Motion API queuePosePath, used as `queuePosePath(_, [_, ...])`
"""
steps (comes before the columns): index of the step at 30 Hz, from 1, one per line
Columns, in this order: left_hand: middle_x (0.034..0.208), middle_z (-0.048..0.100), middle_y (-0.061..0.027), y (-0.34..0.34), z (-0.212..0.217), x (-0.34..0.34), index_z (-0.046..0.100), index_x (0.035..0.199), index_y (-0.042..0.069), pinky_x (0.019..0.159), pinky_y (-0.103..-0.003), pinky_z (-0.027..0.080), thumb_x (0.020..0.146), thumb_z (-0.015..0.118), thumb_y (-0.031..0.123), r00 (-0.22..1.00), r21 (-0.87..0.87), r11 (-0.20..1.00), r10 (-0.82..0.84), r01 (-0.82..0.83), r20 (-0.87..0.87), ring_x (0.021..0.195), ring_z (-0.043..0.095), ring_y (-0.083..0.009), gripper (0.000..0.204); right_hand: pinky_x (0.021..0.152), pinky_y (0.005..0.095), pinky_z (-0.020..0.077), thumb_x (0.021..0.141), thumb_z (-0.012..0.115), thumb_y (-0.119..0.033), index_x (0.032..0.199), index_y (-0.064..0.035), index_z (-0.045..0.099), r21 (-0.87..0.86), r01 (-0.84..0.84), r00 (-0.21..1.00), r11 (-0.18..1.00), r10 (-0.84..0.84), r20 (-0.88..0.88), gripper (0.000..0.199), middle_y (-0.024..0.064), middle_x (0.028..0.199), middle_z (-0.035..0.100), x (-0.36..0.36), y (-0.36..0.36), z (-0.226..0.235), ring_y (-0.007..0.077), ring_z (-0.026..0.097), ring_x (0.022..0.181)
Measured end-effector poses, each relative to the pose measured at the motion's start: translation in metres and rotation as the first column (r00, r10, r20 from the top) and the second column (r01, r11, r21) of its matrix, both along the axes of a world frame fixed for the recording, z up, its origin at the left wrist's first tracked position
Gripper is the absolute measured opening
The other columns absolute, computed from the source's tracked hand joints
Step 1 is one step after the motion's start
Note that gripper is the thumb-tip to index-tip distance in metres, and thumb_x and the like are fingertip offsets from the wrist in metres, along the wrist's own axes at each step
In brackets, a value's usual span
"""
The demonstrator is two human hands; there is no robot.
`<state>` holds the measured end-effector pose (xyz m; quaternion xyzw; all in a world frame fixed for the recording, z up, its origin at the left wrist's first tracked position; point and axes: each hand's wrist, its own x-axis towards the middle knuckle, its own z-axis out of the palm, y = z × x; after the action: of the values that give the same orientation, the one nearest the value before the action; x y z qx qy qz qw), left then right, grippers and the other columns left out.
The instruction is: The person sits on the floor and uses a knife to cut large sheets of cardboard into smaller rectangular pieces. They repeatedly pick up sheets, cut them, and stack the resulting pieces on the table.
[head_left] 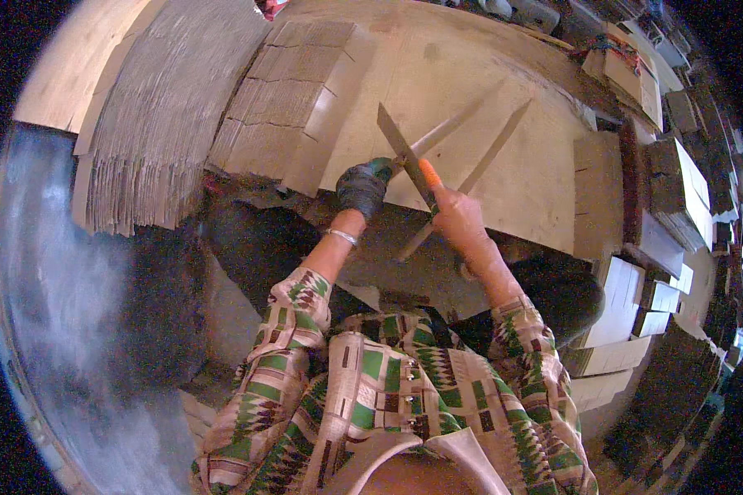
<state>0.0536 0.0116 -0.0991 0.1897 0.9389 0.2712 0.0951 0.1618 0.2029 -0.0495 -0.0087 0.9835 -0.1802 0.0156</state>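
Observation:
My left hand [362, 188] wears a dark glove with green at the fingers. It is closed round the near end of a pale, narrow strip [450, 125] that points up and right over the table. My right hand [458, 216], with an orange cover on one finger, grips a long, flat, dark blade-like piece [400, 140] with a slanted tip. This piece crosses close to the strip just right of my left hand; I cannot tell whether they touch. Another thin strip [497, 146] runs diagonally behind my right hand and past the table's near edge.
Both hands are above the near edge of a pale wooden table [371, 74]. Tall stacks of cardboard sheets [161, 107] and folded cardboard pieces [276, 99] stand at the left. To the right are a cardboard box [598, 194] and further stacks of cardboard [677, 190].

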Motion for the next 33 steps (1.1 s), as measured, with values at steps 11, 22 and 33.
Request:
queuePosePath(11, [0.137, 0.060, -0.0132, 0.019, 0.022, -0.016, 0.063, 0.130, 0.011, 0.110, -0.050, 0.037, 0.089, 0.059, 0.060, 0.847, 0.084, 0.993, 0.115, -0.083, -0.519, 0.130, 0.051, -0.0384, 0.064, 0.094, 0.0499, 0.0500, 0.077, 0.060, 0.001, 0.148, -0.0185, 0.043, -0.071, 0.224, 0.968, 0.972, -0.230, -0.104, 0.076, 0.0201, 0.119, 0.064, 0.015, 0.040, 0.033, 0.0388, 0.060, 0.114])
queuePosePath(22, [0.120, 0.068, -0.0005, 0.021, -0.027, -0.066, 0.075, 0.089, 0.021, 0.113, -0.061, 0.026, 0.086, 0.065, 0.040, 0.963, 0.049, 0.988, -0.128, 0.144, -0.239, 0.129, 0.049, -0.0262, 0.021, 0.108, 0.0485, 0.0389, 0.071, 0.066, -0.005, 0.118, -0.0084, 0.062, 0.138, -0.079, 0.996, 0.987, 0.085, -0.041, 0.048, 0.0169, 0.134, 0.055, 0.010, -0.006, -0.003, 0.0345, 0.048, 0.131])
queuePosePath(33, [0.138, 0.055, -0.0203, 0.062, 0.051, -0.010, 0.050, 0.141, 0.007, 0.112, -0.054, 0.033, 0.088, 0.066, 0.052, 0.864, -0.079, 0.977, -0.213, 0.199, -0.456, 0.130, 0.049, -0.0388, 0.071, 0.088, 0.0446, 0.0512, 0.081, 0.068, -0.006, 0.117, -0.0025, 0.058, 0.373, 0.742, 0.654, 0.557, -0.481, -0.584, 0.038, 0.0185, 0.123, 0.060, 0.059, 0.252, 0.002, 0.0362, 0.059, 0.109])
